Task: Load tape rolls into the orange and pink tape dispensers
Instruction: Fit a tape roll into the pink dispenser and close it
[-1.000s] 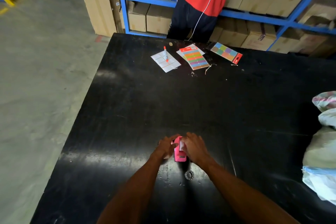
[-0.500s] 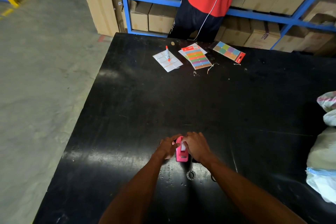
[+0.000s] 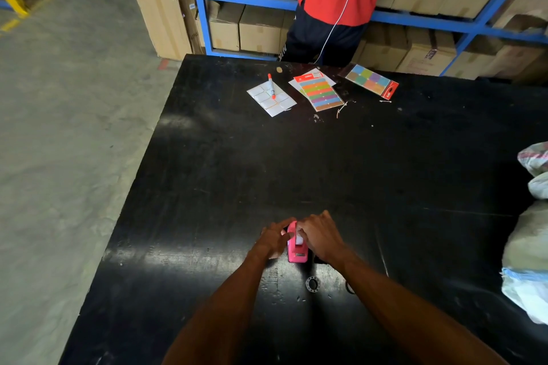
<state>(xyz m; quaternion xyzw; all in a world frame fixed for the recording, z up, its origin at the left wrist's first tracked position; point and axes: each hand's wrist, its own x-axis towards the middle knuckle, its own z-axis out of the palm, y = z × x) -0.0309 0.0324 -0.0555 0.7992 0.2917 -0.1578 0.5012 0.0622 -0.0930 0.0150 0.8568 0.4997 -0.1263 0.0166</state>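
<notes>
On a black table (image 3: 225,187), the left hand (image 3: 274,241) and right hand (image 3: 321,235) both grip a pink tape dispenser (image 3: 296,249); a small tape roll (image 3: 312,283) lies nearby.

the pink tape dispenser (image 3: 296,249) stands upright on the black table, a white roll seated in its top.

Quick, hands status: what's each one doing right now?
Left hand: closed on the pink tape dispenser, steadying its side.
Right hand: fingers curled onto the dispenser's top; what they pinch cannot be told.
</notes>
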